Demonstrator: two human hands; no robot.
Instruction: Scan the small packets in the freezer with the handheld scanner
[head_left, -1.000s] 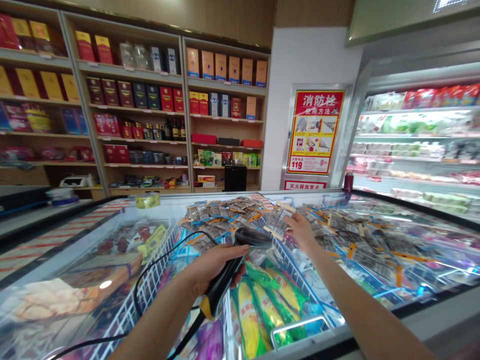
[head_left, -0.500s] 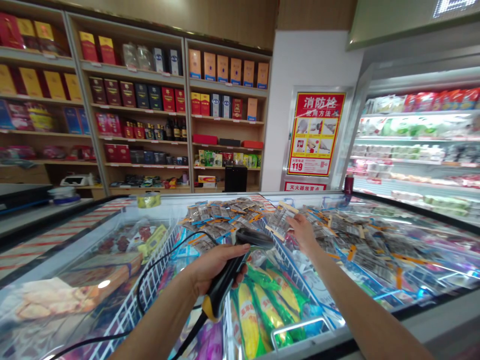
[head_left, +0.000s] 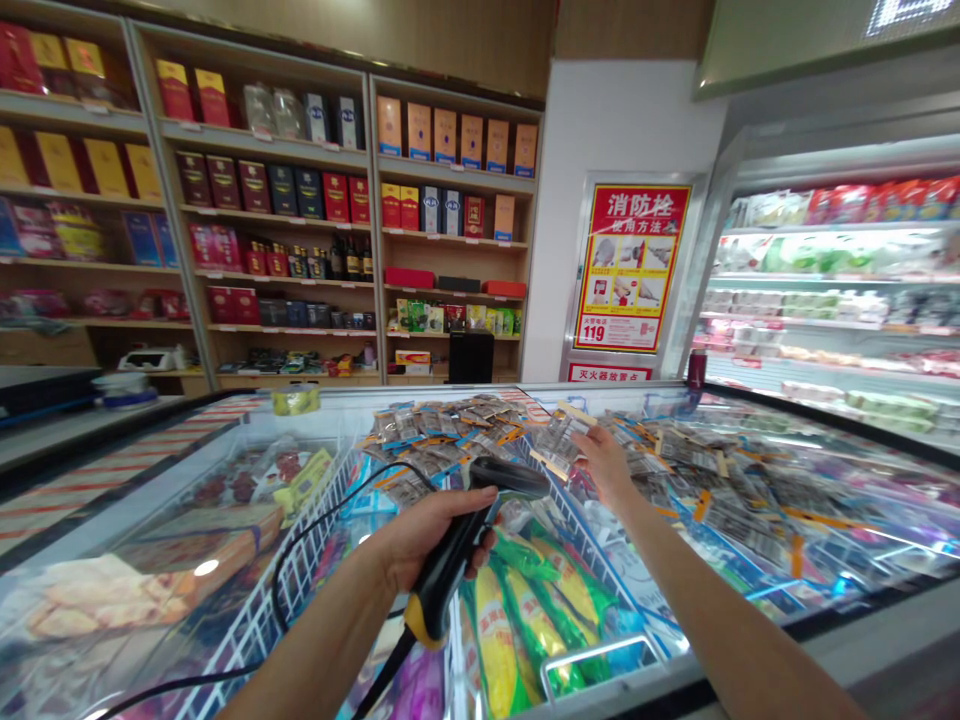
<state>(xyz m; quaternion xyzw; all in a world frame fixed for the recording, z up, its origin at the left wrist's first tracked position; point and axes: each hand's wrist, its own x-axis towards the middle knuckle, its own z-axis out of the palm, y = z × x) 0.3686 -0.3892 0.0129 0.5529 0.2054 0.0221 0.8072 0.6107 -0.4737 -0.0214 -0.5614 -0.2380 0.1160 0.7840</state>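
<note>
My left hand [head_left: 439,540] is wrapped round the grip of a black and yellow barcode scanner [head_left: 442,570]. The scanner's head points right, towards a small flat packet [head_left: 559,440] with a barcode-like label. My right hand [head_left: 606,462] pinches that packet by its right side, over the freezer glass. Many similar packets lie in two spreads: one pile [head_left: 442,430] beyond the scanner, and a wider pile [head_left: 720,480] to the right of my right hand. Below the scanner, bagged corn cobs [head_left: 517,620] in green and yellow wrapping lie in a wire basket.
The chest freezer [head_left: 225,440] has white wire baskets [head_left: 247,610] and frozen meat [head_left: 112,600] at left. The scanner's black cable [head_left: 281,570] loops over the left side. Shelves of boxed goods [head_left: 277,190] stand behind, a red poster [head_left: 634,265] on the wall, a lit display fridge [head_left: 840,270] at right.
Almost nothing differs. The scanner and both hands keep nearly the same place, and the packet stays in my right hand.
</note>
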